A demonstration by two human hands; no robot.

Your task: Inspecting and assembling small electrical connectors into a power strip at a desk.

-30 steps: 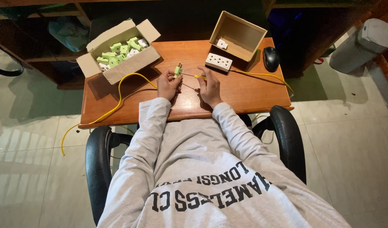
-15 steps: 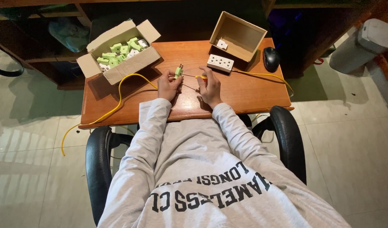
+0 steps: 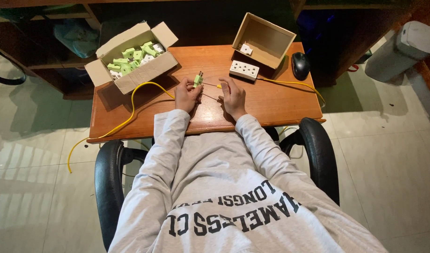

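- Head view, the only view: left hand (image 3: 187,96) pinches a small green plastic plug with metal prongs (image 3: 197,79), prongs up, just above the wooden desk top (image 3: 271,103), near its middle.
- Right hand (image 3: 232,96) has fingers curled around thin bare wire ends (image 3: 210,97) from the yellow cable (image 3: 135,100); exact grip too small to tell.
- Plug looks light, rigid and small; likely best held by the body sides, clear of the prongs. Wire ends look thin and bendy, probably easy to kink. Cable looks soft and limp.
- Open cardboard box of green and white plug parts (image 3: 130,58) sits at the desk's far left.
- Second open cardboard box (image 3: 264,40), tilted, with one white piece inside, stands at far right; white multi-hole socket block (image 3: 244,70) just in front of it, black computer mouse (image 3: 300,65) beside.
- Surface: smooth, brown and varnished, cable trailing off the left edge to the floor.
- Room: pale tiled floor (image 3: 37,187), black office chair armrests (image 3: 109,178), grey bin-like object (image 3: 402,49) far right, dark shelving behind.
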